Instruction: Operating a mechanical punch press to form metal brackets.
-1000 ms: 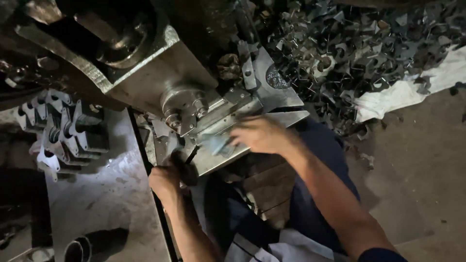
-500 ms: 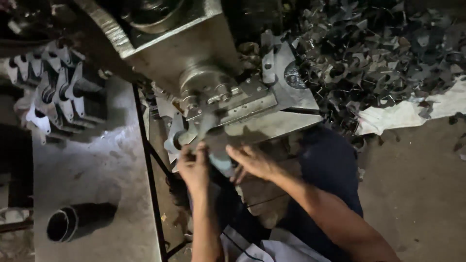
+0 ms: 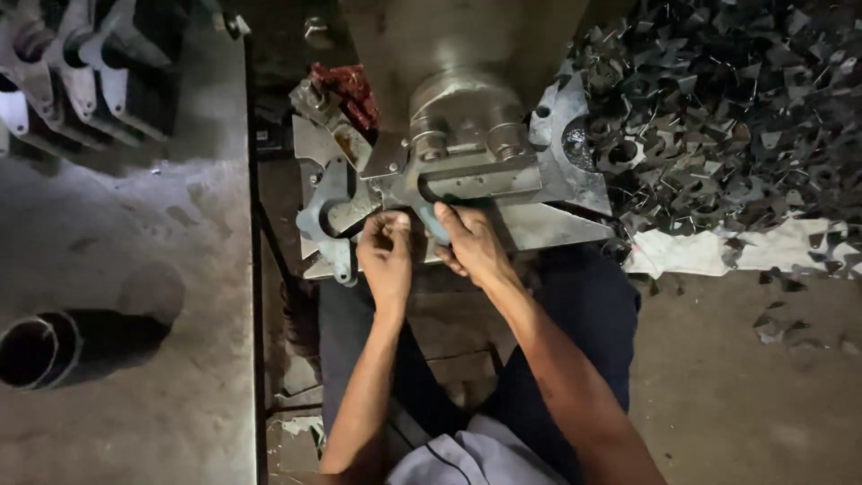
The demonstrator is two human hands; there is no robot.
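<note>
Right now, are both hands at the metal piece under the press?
Yes, the left hand and the right hand both touch the flat metal piece.

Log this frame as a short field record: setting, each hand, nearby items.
Setting: seated person at a metal press machine
Left hand: fingers curled, at the front edge of the press bed, beside a flat grey bracket-shaped part
Right hand: gripping a teal-coloured piece under the die
Right side: heap of dark metal offcuts on white cloth
Left side: grey bench, dark tube, stacked stamped parts
</note>
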